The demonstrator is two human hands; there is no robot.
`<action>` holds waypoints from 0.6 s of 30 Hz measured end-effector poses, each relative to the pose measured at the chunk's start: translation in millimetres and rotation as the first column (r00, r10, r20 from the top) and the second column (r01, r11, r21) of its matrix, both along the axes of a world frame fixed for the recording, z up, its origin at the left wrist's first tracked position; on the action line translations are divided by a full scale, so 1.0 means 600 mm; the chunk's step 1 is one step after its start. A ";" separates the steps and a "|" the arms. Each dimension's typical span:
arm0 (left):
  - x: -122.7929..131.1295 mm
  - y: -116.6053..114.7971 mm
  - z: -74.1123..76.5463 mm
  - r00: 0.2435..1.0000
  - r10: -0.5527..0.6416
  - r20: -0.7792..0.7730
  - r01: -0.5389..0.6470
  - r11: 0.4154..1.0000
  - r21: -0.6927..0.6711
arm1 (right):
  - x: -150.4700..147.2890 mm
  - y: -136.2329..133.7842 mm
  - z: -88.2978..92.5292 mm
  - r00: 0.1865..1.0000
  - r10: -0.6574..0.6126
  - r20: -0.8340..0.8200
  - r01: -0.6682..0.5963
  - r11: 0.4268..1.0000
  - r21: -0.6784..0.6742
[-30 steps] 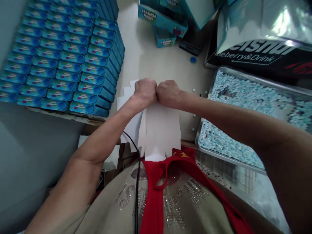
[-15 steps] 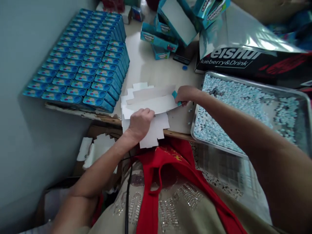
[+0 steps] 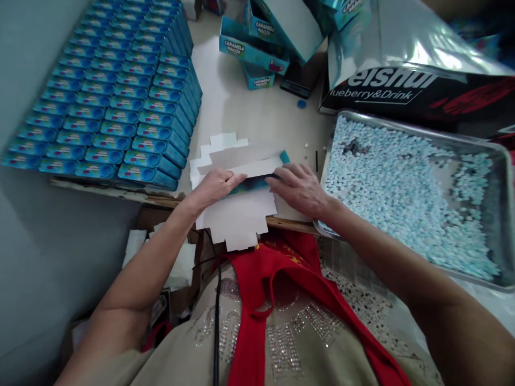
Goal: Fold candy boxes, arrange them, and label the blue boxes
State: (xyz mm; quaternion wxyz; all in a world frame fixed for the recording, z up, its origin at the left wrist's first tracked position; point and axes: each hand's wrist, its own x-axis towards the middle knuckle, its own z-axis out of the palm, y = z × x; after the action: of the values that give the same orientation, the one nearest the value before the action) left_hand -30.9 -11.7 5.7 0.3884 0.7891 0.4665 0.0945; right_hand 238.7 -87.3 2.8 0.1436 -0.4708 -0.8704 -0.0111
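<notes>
A partly folded cardboard box, white inside and blue outside, lies near the table's front edge. At its left end my left hand pinches the near wall, thumb along the edge. My right hand grips the same wall toward the right end, fingers curled over it. Blue printed card shows below the edge between both hands. Underneath lie flat white box blanks with notched tabs, overhanging the table edge.
Rows of small blue packs stand at the left. Folded blue display boxes are piled at the back. On the right, a metal tray holds many pale blue candies, before a black carton. A blue cap lies mid-table.
My right hand has moved from the box's right end to its near wall. My left hand has shifted left and up along that wall, which now shows its blue outside.
</notes>
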 end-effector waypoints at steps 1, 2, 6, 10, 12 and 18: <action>0.002 0.005 0.002 0.998 -0.004 -0.057 0.002 0.999 -0.040 | -0.007 0.000 -0.012 0.999 0.044 0.032 -0.043 0.999 -0.034; 0.004 0.006 0.003 0.993 -0.010 -0.117 0.003 0.998 -0.065 | -0.012 0.004 -0.023 0.996 0.065 0.056 -0.061 0.996 -0.063; 0.025 -0.031 0.005 0.947 0.126 -0.294 -0.065 0.976 0.208 | -0.027 0.028 -0.052 0.990 0.105 0.095 -0.088 0.982 -0.168; 0.058 -0.099 -0.008 0.915 0.143 -0.377 0.060 0.876 0.478 | -0.035 0.033 -0.054 0.991 0.048 0.126 -0.024 0.982 -0.186; 0.070 -0.117 -0.020 0.885 0.116 -0.451 0.123 0.876 0.466 | -0.039 0.029 -0.049 0.986 0.019 0.168 0.011 0.984 -0.177; 0.065 -0.102 -0.039 0.868 0.115 -0.483 0.098 0.914 0.394 | -0.052 0.033 -0.040 0.979 0.003 0.202 0.052 0.962 -0.269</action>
State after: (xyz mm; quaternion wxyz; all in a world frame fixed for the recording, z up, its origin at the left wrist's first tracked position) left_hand 8.3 -73.2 -17.6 0.0828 0.8475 0.5241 -0.0148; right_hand 207.6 -67.7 -21.4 -0.0114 -0.4934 -0.8677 0.0600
